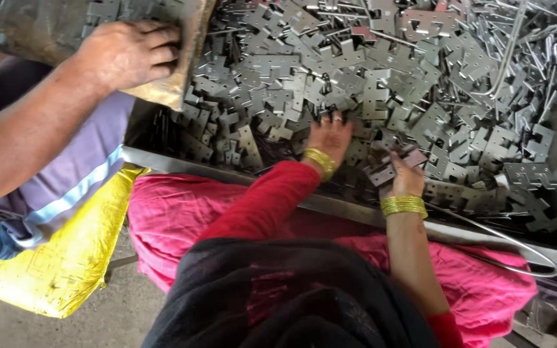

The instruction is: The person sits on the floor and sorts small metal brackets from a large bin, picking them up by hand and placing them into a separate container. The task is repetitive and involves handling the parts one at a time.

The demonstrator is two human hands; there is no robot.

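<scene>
Where heaped hinge plates (381, 84) fill tray (227, 169): left hand (331, 136) spread, fingertips buried at heap's near edge; right hand (406, 177) alongside, pinching one plate (381, 173), long axis slanting rightward.

The plates (381, 84) are flat grey stamped-metal pieces with notched, stepped outlines and small punched holes; they lie heaped in a loose, tangled pile, overlapping at all angles, filling the tray (240, 173); one plate (381, 174) sits near the front edge, tilted, its holes showing, a little above the others; thin bent rods (507, 61) lie among the pile at the far right.
</scene>
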